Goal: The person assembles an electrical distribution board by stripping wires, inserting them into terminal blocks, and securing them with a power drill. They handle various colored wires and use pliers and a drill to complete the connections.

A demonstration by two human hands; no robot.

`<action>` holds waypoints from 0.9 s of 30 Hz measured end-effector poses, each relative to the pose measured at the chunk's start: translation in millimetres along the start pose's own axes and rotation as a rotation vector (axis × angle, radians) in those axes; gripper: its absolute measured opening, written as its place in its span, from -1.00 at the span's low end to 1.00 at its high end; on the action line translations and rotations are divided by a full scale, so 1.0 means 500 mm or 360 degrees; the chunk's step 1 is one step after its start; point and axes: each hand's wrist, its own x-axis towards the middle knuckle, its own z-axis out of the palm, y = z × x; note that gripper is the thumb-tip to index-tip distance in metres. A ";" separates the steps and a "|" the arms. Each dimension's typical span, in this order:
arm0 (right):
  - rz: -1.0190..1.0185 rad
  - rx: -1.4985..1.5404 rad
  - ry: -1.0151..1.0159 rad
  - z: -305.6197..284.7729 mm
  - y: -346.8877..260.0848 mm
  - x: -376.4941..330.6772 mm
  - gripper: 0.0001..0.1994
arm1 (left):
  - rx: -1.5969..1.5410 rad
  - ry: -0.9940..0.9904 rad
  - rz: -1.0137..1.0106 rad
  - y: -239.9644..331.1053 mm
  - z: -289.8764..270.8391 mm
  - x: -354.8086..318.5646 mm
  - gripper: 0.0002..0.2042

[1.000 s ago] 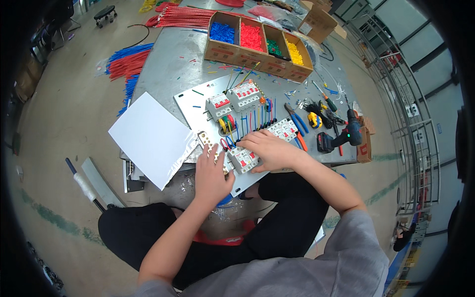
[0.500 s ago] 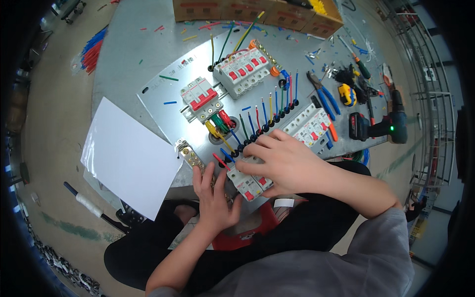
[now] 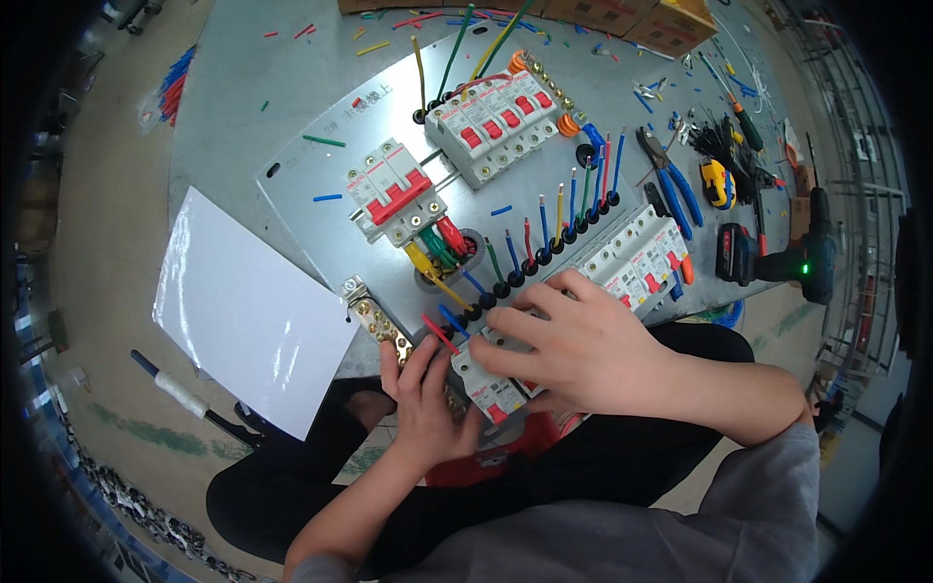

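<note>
A row of white circuit breakers with red switches lies along the near edge of the metal panel [image 3: 321, 194]. Over its left part my right hand [image 3: 593, 355] is curled, fingers wrapped on a circuit breaker [image 3: 493, 392]. My left hand [image 3: 432, 413] is beside that breaker's left end, fingers apart, nearest a brass terminal strip [image 3: 374, 316] and a short red wire [image 3: 440, 333]. Whether its fingertips touch either is unclear. A blue wire [image 3: 453, 321] rises next to the red one. Several coloured wires stand up through black grommets behind the row.
Farther back sit a three-switch breaker [image 3: 394, 194] and a longer breaker bank [image 3: 494, 121]. White paper [image 3: 253, 311] lies at left. Blue-handled pliers [image 3: 671, 180], a yellow tape measure [image 3: 718, 183], a screwdriver [image 3: 746, 126] and a cordless drill [image 3: 802, 257] are at right; cardboard boxes [image 3: 671, 24] stand behind.
My view has shifted, so the panel appears larger and the tools lie farther right. Both hands keep nearly the same places at the breaker.
</note>
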 end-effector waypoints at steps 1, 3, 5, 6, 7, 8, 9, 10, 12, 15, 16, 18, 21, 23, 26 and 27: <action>0.0024 0.0019 -0.0022 0.001 -0.001 -0.002 -0.17 | 0.0021 0.0007 -0.0007 0.006 -0.006 0.005 -0.25; 0.0062 0.0036 -0.0043 0.001 -0.002 -0.006 -0.12 | 0.0003 -0.0069 -0.0102 0.012 -0.042 0.027 -0.31; 0.0086 0.0043 -0.0056 0.001 -0.003 -0.011 -0.13 | -0.0131 0.0201 -0.0216 0.019 -0.057 0.060 -0.48; 0.0077 0.0029 -0.0050 -0.001 -0.006 -0.011 -0.13 | 0.0047 0.0105 -0.0302 0.036 -0.075 0.090 -0.54; 0.0092 0.0014 -0.0048 0.000 -0.008 -0.012 -0.13 | 0.0208 -0.0001 -0.0378 0.062 -0.100 0.132 -0.61; 0.0089 0.0002 -0.0050 -0.001 -0.008 -0.011 -0.14 | 0.0378 -0.0099 -0.0470 0.087 -0.121 0.168 -0.67; 0.0067 -0.0003 -0.0013 0.000 -0.008 -0.013 -0.17 | 0.0442 -0.0099 -0.0511 0.101 -0.129 0.191 -0.78; 0.0046 -0.0008 0.0024 0.000 -0.006 -0.014 -0.20 | 0.0470 -0.0165 -0.0528 0.109 -0.136 0.208 -0.78; 0.0022 -0.0029 0.0058 0.004 -0.004 -0.016 -0.24 | 0.0527 -0.0305 -0.0566 0.122 -0.145 0.228 -0.76; 0.0011 -0.0071 0.0043 0.007 -0.004 -0.014 -0.24 | 0.0059 -0.0483 -0.0945 0.109 -0.145 0.227 -0.69; 0.0004 -0.0076 0.0034 0.005 -0.004 -0.013 -0.24 | 0.0056 -0.0426 -0.0967 0.113 -0.144 0.228 -0.68; -0.0002 -0.0084 0.0026 0.007 -0.003 -0.013 -0.23 | 0.0044 -0.0318 -0.1023 0.117 -0.137 0.227 -0.66; 0.0018 -0.0077 0.0002 0.009 -0.004 -0.014 -0.20 | 0.0057 -0.0395 -0.1198 0.113 -0.145 0.250 -0.67; 0.0057 -0.0049 -0.0077 0.008 -0.003 -0.013 -0.15 | -0.0035 -0.0412 -0.1153 0.109 -0.137 0.250 -0.68; 0.0059 -0.0028 -0.0089 0.005 -0.004 -0.012 -0.14 | -0.0187 -0.0427 -0.1184 0.099 -0.132 0.252 -0.70; 0.0040 -0.0046 -0.0051 0.006 -0.004 -0.012 -0.17 | -0.0239 -0.0430 -0.1212 0.095 -0.133 0.251 -0.71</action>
